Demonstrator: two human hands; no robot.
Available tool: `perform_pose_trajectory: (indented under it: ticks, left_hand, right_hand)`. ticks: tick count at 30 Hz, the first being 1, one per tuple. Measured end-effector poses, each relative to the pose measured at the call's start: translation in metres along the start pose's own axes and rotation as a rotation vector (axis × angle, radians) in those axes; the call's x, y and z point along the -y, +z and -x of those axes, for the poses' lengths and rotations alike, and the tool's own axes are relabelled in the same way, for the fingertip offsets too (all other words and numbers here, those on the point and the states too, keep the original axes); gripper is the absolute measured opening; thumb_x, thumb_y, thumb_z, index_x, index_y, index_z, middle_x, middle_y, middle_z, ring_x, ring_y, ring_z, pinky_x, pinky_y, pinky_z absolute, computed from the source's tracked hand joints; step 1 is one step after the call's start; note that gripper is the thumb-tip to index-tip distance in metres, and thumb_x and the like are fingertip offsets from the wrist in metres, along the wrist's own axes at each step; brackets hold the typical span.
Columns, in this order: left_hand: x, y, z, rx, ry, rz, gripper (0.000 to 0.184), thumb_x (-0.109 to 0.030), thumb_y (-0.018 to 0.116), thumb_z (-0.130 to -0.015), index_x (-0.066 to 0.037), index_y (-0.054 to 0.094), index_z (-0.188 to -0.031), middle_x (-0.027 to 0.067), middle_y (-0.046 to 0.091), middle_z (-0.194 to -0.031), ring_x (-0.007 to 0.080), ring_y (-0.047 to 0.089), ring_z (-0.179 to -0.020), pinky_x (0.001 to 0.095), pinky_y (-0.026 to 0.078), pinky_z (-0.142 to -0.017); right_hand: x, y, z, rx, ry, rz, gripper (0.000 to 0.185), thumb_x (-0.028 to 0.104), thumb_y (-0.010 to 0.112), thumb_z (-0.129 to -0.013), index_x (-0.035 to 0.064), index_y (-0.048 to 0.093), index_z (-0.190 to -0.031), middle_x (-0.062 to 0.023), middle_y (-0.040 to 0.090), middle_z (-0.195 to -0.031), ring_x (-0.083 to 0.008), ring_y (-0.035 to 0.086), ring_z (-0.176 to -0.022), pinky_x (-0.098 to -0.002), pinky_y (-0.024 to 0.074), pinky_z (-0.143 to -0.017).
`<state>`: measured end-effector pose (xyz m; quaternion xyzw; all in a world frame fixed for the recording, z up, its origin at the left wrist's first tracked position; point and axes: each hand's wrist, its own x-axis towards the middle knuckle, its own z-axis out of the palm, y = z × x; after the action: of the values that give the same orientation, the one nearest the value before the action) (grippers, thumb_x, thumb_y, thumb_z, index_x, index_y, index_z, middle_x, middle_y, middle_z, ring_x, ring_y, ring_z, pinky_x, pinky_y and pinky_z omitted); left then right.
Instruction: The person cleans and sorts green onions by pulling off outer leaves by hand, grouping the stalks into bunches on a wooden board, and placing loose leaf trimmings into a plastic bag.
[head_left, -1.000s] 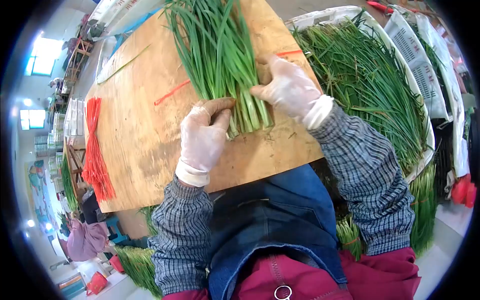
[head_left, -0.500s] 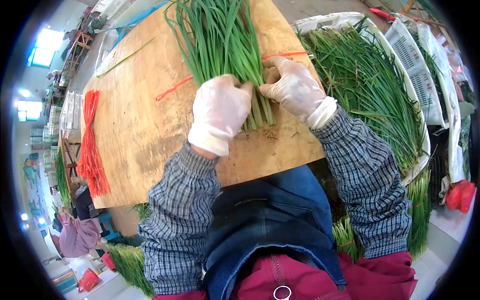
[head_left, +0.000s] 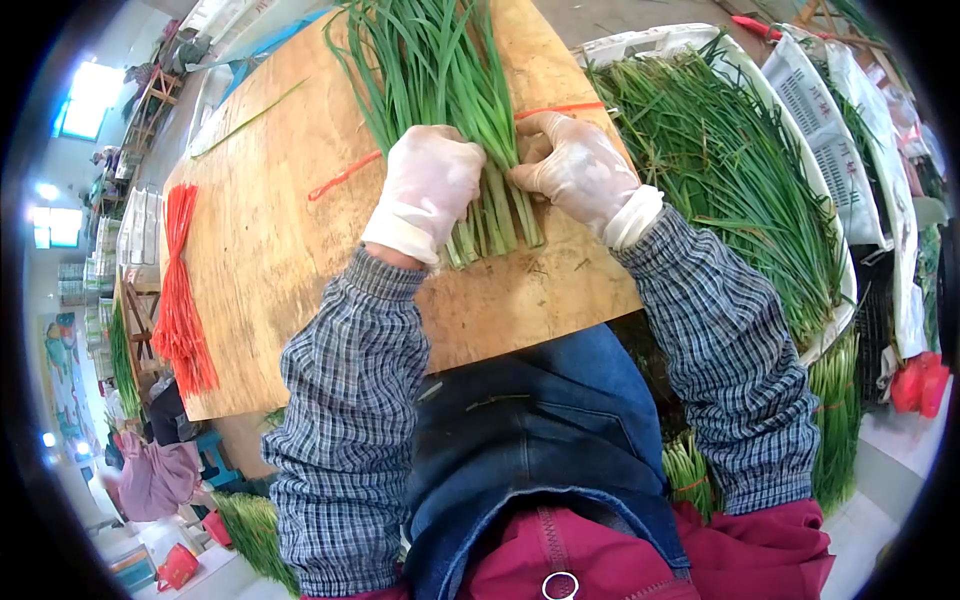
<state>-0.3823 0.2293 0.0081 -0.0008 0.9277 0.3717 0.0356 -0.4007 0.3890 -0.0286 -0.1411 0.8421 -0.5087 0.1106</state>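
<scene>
Evidently, green stalks (head_left: pixel 495 218) lie between clasping left hand (head_left: pixel 431 183) and right hand (head_left: pixel 582 173), thumb and forefinger parted.

**Worn Wood, Thin Gloves and Checked Cloth**

We see a matt wooden board (head_left: pixel 270 290), its grain showing and its face scuffed with dark, rough-looking patches. The green stalks (head_left: pixel 495 215) look smooth, with a slight sheen on the leaves. The red strips (head_left: pixel 180 300) shine like plastic. On our left hand (head_left: pixel 425 185) and right hand (head_left: pixel 580 175), the gloves (head_left: pixel 635 217) are thin, translucent and wrinkled; we cannot tell rubber from plastic. Our checked sleeves (head_left: pixel 345 400) are matt, puckered cloth, above blue denim-like cloth (head_left: pixel 590 400) and a smoother magenta jacket (head_left: pixel 500 560). The white crate (head_left: pixel 845 300) looks like hard plastic.
</scene>
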Motion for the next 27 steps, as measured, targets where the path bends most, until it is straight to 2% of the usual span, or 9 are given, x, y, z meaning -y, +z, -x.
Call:
perform_pose_trajectory:
  ticks: [1, 7, 11, 14, 17, 20, 22, 24, 27]
  left_hand:
    - [-0.011, -0.002, 0.004, -0.004, -0.301, 0.264, 0.024, -0.015, 0.058, -0.081, 0.006, 0.058, -0.070, 0.0122, 0.059, -0.057, 0.0158, 0.052, -0.038, 0.0266, 0.041, -0.037]
    - [0.042, 0.010, -0.020, 0.094, 0.415, -0.152, 0.025, -0.015, 0.055, -0.082, 0.005, 0.057, -0.067, 0.0109, 0.058, -0.053, 0.0157, 0.051, -0.036, 0.0267, 0.040, -0.036]
    - [0.051, 0.013, -0.023, 0.087, 0.423, -0.225, 0.025, -0.014, 0.053, -0.082, 0.004, 0.057, -0.065, 0.0110, 0.058, -0.053, 0.0168, 0.049, -0.035, 0.0276, 0.040, -0.036]
    - [0.019, 0.014, -0.017, 0.133, 0.132, -0.418, 0.015, -0.009, 0.053, -0.074, -0.004, 0.065, -0.065, 0.0086, 0.062, -0.060, 0.0227, 0.063, -0.059, 0.0322, 0.052, -0.058]
    - [0.013, 0.011, -0.016, 0.218, 0.019, -0.304, 0.018, -0.007, 0.050, -0.076, -0.004, 0.066, -0.067, 0.0092, 0.062, -0.060, 0.0218, 0.063, -0.058, 0.0312, 0.052, -0.058]
    - [0.016, 0.007, -0.013, 0.174, 0.344, -0.759, 0.016, -0.007, 0.052, -0.076, -0.003, 0.066, -0.070, 0.0094, 0.061, -0.059, 0.0204, 0.063, -0.054, 0.0299, 0.051, -0.052]
    - [0.018, 0.003, -0.010, 0.060, 0.307, -0.509, 0.014, -0.006, 0.053, -0.075, -0.002, 0.064, -0.069, 0.0091, 0.061, -0.058, 0.0198, 0.062, -0.051, 0.0294, 0.050, -0.049]
    - [0.003, -0.003, -0.003, 0.048, -0.189, 0.118, 0.013, -0.005, 0.055, -0.075, 0.000, 0.060, -0.064, 0.0087, 0.058, -0.054, 0.0187, 0.056, -0.042, 0.0291, 0.045, -0.040]
    - [0.002, -0.014, 0.008, 0.008, -0.313, 0.617, 0.016, -0.014, 0.053, -0.081, -0.004, 0.057, -0.069, 0.0029, 0.049, -0.052, 0.0113, 0.041, -0.038, 0.0249, 0.030, -0.036]
  right_hand:
    - [-0.005, 0.002, -0.002, -0.007, -0.007, -0.016, 0.054, 0.023, 0.064, -0.066, -0.0044, 0.054, -0.112, -0.0219, 0.063, -0.089, -0.0330, 0.060, -0.089, -0.0368, 0.0462, -0.079]
    - [0.014, 0.000, 0.002, 0.016, 0.036, 0.105, 0.052, 0.025, 0.066, -0.065, -0.0039, 0.055, -0.106, -0.0234, 0.062, -0.091, -0.0345, 0.059, -0.092, -0.0378, 0.0458, -0.080]
    - [0.015, 0.006, 0.002, -0.044, 0.012, 0.231, 0.043, 0.023, 0.065, -0.064, -0.0035, 0.055, -0.096, -0.0241, 0.062, -0.091, -0.0361, 0.059, -0.091, -0.0398, 0.0458, -0.079]
    - [0.009, 0.008, -0.006, -0.033, 0.028, 0.168, 0.036, 0.019, 0.063, -0.063, -0.0039, 0.056, -0.091, -0.0252, 0.061, -0.090, -0.0379, 0.059, -0.090, -0.0402, 0.0459, -0.078]
    - [0.003, 0.008, -0.012, -0.029, 0.063, 0.015, 0.037, 0.016, 0.062, -0.062, -0.0060, 0.058, -0.091, -0.0273, 0.060, -0.091, -0.0387, 0.058, -0.091, -0.0380, 0.0457, -0.080]
    - [0.016, 0.002, -0.009, -0.032, 0.080, 0.099, 0.052, 0.005, 0.062, -0.065, -0.0109, 0.048, -0.112, -0.0146, 0.062, -0.089, -0.0208, 0.060, -0.081, -0.0280, 0.0485, -0.067]
    - [0.008, 0.002, -0.012, 0.000, 0.090, -0.007, 0.051, 0.004, 0.062, -0.065, -0.0111, 0.049, -0.112, -0.0137, 0.062, -0.088, -0.0191, 0.060, -0.079, -0.0275, 0.0483, -0.064]
    - [0.005, -0.002, -0.012, 0.011, 0.096, -0.067, 0.050, 0.004, 0.061, -0.066, -0.0111, 0.050, -0.112, -0.0127, 0.062, -0.087, -0.0177, 0.059, -0.075, -0.0267, 0.0476, -0.060]
    - [0.011, -0.004, -0.005, -0.021, 0.030, -0.072, 0.045, 0.011, 0.065, -0.072, -0.0102, 0.052, -0.110, -0.0102, 0.060, -0.081, -0.0154, 0.057, -0.066, -0.0248, 0.0450, -0.053]
